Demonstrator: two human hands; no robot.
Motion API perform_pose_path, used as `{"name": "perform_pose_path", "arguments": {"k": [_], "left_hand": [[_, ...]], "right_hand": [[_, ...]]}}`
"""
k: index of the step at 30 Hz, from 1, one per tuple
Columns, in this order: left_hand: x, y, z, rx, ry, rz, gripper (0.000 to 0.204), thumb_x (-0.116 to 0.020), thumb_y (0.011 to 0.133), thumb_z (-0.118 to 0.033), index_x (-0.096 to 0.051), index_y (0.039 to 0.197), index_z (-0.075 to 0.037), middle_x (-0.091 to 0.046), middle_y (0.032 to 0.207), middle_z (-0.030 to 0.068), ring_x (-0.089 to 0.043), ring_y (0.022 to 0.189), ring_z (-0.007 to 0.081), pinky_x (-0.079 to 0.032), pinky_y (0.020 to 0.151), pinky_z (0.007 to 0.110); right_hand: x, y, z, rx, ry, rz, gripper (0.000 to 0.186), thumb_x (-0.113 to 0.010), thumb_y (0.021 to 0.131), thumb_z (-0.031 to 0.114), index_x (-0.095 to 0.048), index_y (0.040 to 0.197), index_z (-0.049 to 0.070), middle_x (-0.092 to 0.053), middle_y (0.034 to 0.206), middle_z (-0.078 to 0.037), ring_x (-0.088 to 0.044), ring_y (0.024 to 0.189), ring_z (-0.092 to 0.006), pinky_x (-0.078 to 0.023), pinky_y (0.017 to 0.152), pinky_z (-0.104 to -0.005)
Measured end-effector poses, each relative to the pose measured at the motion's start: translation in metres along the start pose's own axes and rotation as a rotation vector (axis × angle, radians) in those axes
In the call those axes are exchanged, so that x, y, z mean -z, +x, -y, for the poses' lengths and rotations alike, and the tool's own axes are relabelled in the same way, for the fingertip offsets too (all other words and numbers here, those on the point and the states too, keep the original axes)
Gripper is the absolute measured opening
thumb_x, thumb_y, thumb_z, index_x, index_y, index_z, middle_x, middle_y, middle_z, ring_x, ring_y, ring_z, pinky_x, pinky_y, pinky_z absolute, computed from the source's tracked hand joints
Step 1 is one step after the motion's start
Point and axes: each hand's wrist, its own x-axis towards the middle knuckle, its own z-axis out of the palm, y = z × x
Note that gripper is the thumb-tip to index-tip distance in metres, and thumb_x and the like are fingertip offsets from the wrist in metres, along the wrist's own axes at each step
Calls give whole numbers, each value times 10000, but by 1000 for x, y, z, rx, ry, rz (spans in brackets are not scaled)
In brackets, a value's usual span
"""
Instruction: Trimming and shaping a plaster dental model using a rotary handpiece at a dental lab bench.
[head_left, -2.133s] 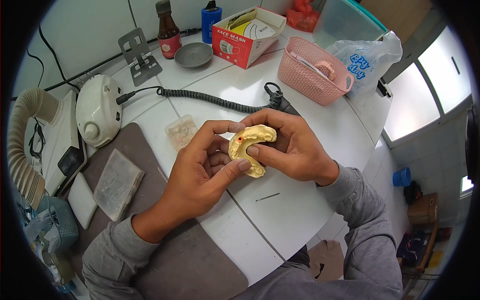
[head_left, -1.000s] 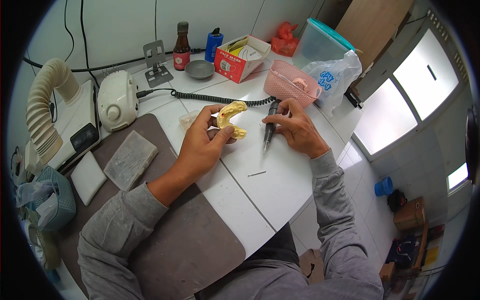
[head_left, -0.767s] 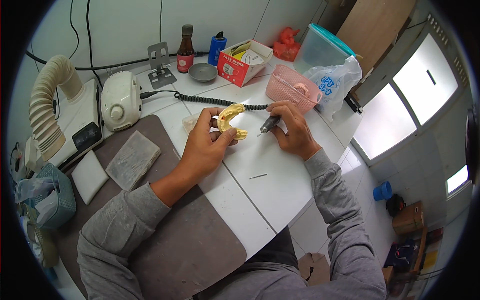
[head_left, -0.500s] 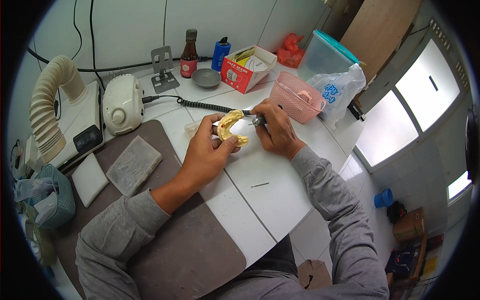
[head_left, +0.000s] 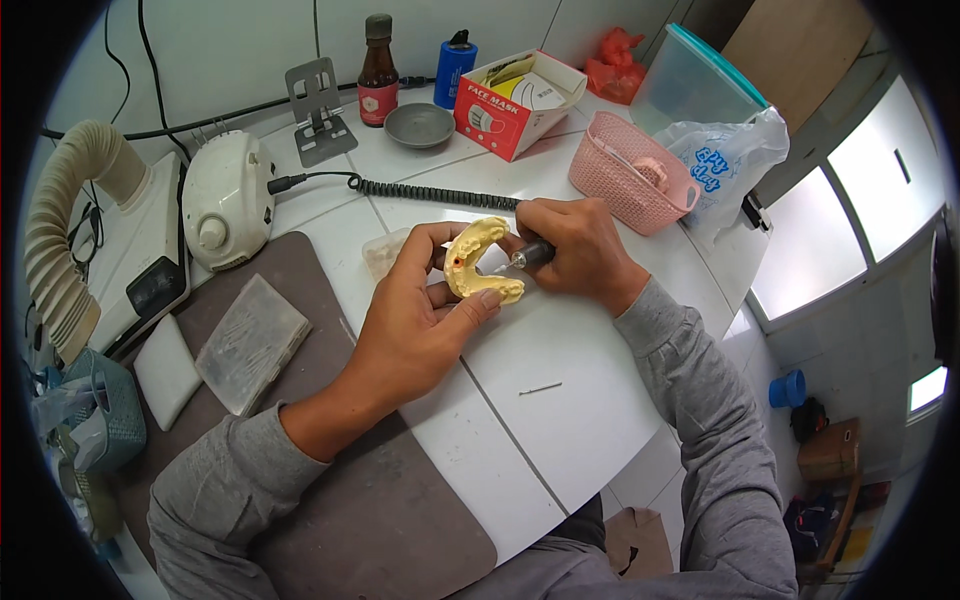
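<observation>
My left hand (head_left: 410, 325) grips a yellow, horseshoe-shaped plaster dental cast (head_left: 466, 278); right of it, my right hand (head_left: 588, 248) clasps a dark, cylindrical handpiece (head_left: 538, 254), its tip (head_left: 503, 268) perhaps touching.

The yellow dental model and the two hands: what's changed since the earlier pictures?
The right hand let go of the yellow dental model, took up the dark handpiece and brought its tip leftward, close to the model. The left hand still holds the model. The thin metal rod still lies on the table.
</observation>
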Motion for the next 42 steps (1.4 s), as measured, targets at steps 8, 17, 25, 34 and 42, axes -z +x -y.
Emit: {"name": "perform_pose_path", "arguments": {"k": [8, 17, 25, 34, 42], "left_hand": [[0, -1, -1, 17, 39, -7, 522, -702, 1049, -2, -423, 1489, 17, -529, 1354, 133, -700, 1233, 219, -622, 1025, 296], [-1, 0, 1, 25, 59, 17, 526, -719, 1043, -10, -440, 1487, 24, -539, 1365, 147, -695, 1247, 222, -622, 1043, 305], [-2, -1, -1, 23, 70, 24, 530, -722, 1040, -10, -444, 1491, 21, -546, 1377, 150, -689, 1251, 216, -619, 1045, 306], [-2, 0, -5, 67, 68, 42, 537, -717, 1060, -27, -423, 1509, 4, -532, 1417, 122, -679, 1247, 173, -595, 1071, 305], [-3, -2, -5, 66, 46, 10, 633, -709, 1052, 6, -376, 1591, -4, -507, 1459, 132, -674, 1256, 181, -591, 1094, 314]], "right_hand": [[0, -1, -1, -22, -50, 43, 279, -850, 917, 254, -657, 807, 84, -684, 702, -105, -653, 573, -323, -461, 525, -454], [-1, -3, -3, 13, -50, 35, 235, -868, 869, 222, -677, 839, 88, -702, 719, -103, -678, 590, -308, -475, 535, -449], [0, -3, -4, 12, -45, 40, 188, -869, 798, 146, -703, 869, 93, -724, 746, -110, -701, 623, -318, -506, 560, -450], [2, -4, -2, 9, -43, 71, 200, -864, 767, 115, -718, 902, 96, -756, 806, -96, -728, 677, -303, -531, 585, -433], [0, -6, 0, -27, -73, 87, 191, -879, 808, 166, -727, 907, 105, -758, 797, -83, -730, 662, -279, -526, 567, -425]]}}
